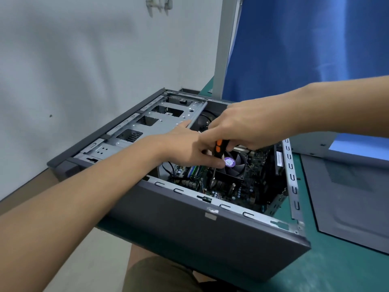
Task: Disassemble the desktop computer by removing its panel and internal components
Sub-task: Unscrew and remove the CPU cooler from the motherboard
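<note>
Head view: R hand point(248, 125) fingers curl over screwdriver point(218, 146) top; L hand point(187, 148) fingertips pinch its handle lower down. Tip sits below fingers, beside fan point(235, 165), inside open computer case point(189, 220). Flat panel point(347, 199) lies right of fingers, apart.

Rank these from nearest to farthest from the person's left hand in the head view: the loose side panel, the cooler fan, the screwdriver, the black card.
1. screwdriver: pinched by the left hand itself.
2. cooler fan: just right of that hand, lower down.
3. black card: near the right wall of the case.
4. side panel: outside the case, flat on the mat, far right.
</note>
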